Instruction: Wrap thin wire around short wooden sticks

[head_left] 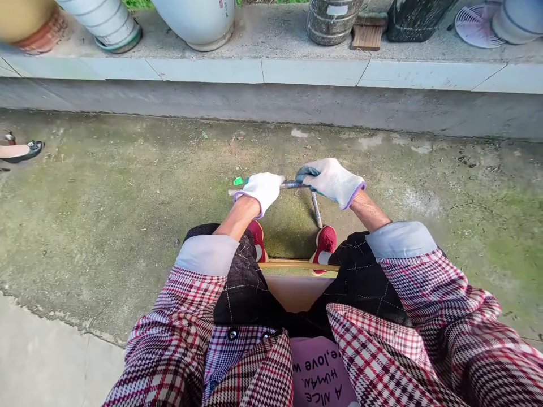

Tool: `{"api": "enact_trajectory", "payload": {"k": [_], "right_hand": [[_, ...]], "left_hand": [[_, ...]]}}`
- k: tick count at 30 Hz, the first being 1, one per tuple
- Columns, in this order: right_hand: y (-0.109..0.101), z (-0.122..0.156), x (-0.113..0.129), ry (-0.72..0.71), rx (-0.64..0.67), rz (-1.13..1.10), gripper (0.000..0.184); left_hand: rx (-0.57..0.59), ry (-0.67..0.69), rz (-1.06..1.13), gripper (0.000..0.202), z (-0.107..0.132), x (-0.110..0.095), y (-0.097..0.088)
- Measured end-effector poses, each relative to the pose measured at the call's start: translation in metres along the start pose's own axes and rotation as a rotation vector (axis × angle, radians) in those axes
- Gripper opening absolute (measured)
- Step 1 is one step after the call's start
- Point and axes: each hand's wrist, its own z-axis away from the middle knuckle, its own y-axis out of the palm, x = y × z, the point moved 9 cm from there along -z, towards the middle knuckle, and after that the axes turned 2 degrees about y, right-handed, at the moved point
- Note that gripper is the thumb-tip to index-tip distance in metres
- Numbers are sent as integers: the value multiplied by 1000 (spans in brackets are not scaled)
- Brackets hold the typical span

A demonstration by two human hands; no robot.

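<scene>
Both my hands wear white knit gloves with purple cuffs; the right one has dark grey-blue fingers. My left hand (262,191) is closed around a slim grey rod (292,185), whose pale end sticks out on the left. On the rod's other end my right hand (331,180) grips with curled fingers. From under the right hand a second mottled grey rod (316,209) slants down toward my right shoe. Whether the two rods are joined is hidden by the glove. A small bright green piece (238,181) shows just beyond my left hand.
Beneath me is a wooden-edged seat (297,264), between my red shoes (326,240). Ahead runs a low tiled ledge (314,72) holding a white pot (199,22), a dark ribbed container (331,25) and a brush (368,33). Another person's foot in a black shoe (29,151) is at left.
</scene>
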Motion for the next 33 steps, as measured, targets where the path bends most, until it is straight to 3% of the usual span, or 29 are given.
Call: {"api": "enact_trajectory", "payload": {"k": [4,6,9,11,13,15,18,22,25,28,31,33], "right_hand": [[-16,-8,-34,155,-90,-292,17],[-13,-8,-38,217,-101,-391,16],[6,-4,-21,226,-20,-406,18],[20,3,1,152,82,-367,17],[25,11,19,60,145,-340,15],[17,15,24,9,124,-314,14],[-6,11,5,64,-3,-298,16],[-21,-1,-28,196,-130,-416,15],[-6,-7,-32,223,-79,-471,11],[20,-5,-18,200,40,-479,11],[35,3,7,74,146,-423,14],[30,6,13,38,133,-358,15]], "left_hand": [[46,110,119,33,4,-13,1],[-21,121,279,35,5,-9,-9],[-187,6,424,38,4,13,-27],[-225,-69,370,37,3,23,-31],[-174,-104,230,34,1,24,-25],[-67,-84,74,35,0,16,-13],[90,32,-66,38,2,-3,6],[81,141,18,41,6,-17,2],[-26,144,228,39,7,-12,-13],[-157,55,351,35,6,5,-27],[-166,-46,244,32,3,18,-25],[-99,-70,118,33,0,18,-16]]}}
